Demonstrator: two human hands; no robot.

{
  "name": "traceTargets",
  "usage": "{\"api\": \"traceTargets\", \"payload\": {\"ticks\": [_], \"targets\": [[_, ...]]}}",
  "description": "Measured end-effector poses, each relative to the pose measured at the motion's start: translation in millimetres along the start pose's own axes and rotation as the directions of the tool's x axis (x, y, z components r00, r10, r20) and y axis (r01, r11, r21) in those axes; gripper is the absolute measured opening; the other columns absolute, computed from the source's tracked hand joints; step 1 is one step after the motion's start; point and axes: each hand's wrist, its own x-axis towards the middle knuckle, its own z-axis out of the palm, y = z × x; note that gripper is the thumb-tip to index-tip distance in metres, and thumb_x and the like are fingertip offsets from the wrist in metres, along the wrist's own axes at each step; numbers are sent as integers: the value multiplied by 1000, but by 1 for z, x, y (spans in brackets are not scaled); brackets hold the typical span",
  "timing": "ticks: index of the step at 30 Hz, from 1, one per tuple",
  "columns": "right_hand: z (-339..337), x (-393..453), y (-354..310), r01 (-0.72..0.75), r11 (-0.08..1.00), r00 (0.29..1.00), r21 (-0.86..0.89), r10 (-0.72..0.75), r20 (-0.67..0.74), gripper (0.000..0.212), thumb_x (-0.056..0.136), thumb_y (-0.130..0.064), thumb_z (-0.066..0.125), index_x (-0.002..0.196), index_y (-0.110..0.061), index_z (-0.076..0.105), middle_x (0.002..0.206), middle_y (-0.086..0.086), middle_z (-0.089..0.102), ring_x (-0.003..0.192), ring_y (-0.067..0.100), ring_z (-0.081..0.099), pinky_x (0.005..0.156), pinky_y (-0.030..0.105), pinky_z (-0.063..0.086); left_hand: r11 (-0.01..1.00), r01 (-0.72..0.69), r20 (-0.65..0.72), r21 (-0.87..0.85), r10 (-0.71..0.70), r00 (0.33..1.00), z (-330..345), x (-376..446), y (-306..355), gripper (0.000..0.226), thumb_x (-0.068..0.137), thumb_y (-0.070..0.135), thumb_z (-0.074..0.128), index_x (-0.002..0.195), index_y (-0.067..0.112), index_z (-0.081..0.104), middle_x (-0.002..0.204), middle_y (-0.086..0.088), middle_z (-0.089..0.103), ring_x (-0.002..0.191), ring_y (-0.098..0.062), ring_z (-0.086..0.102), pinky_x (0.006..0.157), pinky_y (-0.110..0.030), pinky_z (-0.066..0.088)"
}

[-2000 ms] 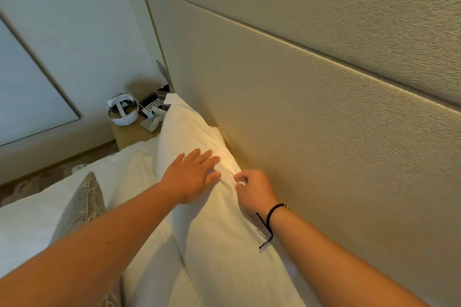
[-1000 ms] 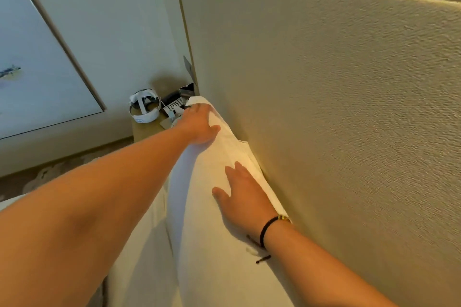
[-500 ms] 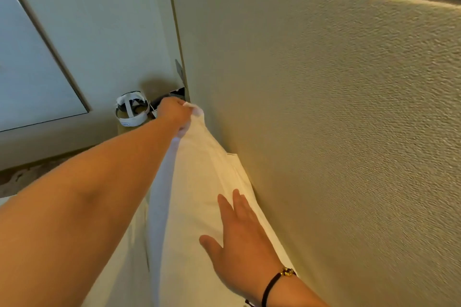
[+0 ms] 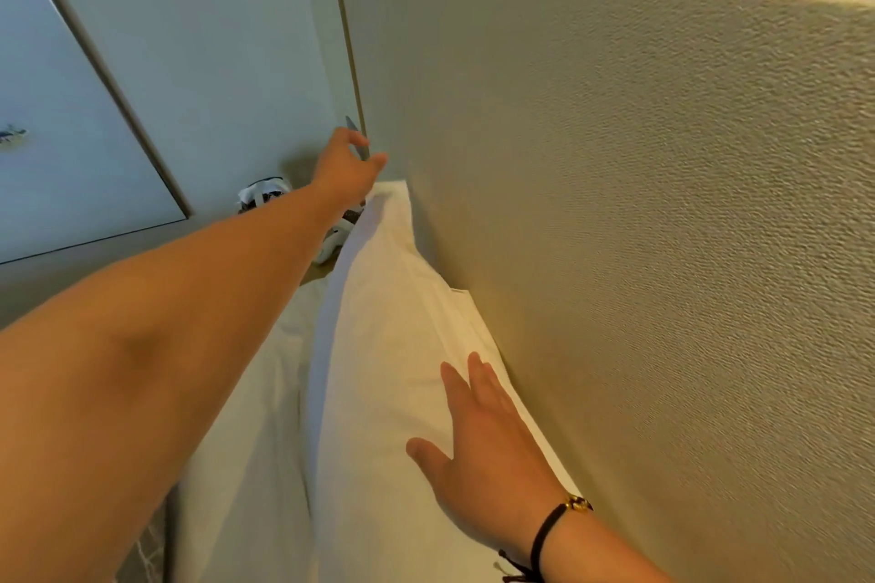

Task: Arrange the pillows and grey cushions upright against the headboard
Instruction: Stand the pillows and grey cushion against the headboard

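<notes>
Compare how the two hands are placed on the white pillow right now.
The right hand lies flat, fingers straight, on the near part of the white pillow; the left hand reaches to its far corner, above the fabric, fingers loosely curled, holding nothing visible. Both stay close to the headboard.

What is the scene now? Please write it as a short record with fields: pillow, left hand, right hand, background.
pillow: white pillow upright against the beige headboard
left hand: left hand raised above the pillow's far corner, holds nothing
right hand: right hand flat on the pillow, fingers straight
background: white headset beyond the left arm
</notes>
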Motion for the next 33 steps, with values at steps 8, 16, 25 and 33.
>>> {"api": "traceTargets", "payload": {"ticks": [8,16,25,33], "targets": [[-3,-10,1,-39,999,999,-19,40,25,84,93,-60,45,155,-31,-4,162,-7,-18,148,12,-17,120,30,0,552,-631,685,545,141,715,4,-59,-7,33,100,27,43,127,27,62,129,0,61,120,-24,55,103,-45,40],[-11,-88,7,-91,992,995,-91,87,-42,72,95,-56,40,153,-26,9,156,-6,30,138,16,36,108,30,34,160,-974,966,163,172,190,10,-190,8,41,101,43,33,139,36,48,144,11,51,140,-15,37,118,-48,17],[-7,-223,15,-426,857,895,-288,446,5,64,83,-77,36,128,-33,43,124,-11,48,119,13,46,92,31,38,-243,-820,849,518,263,458,26,-211,-7,36,97,41,41,90,28,73,86,9,70,83,-15,64,85,-32,40],[-7,-293,29,-527,807,850,-265,497,-177,32,95,-63,30,96,-32,39,93,-12,40,92,12,48,71,29,34,-207,-702,725,682,319,610,14,-215,23,17,93,26,49,85,24,64,79,6,62,78,-17,55,69,-32,31]]}}
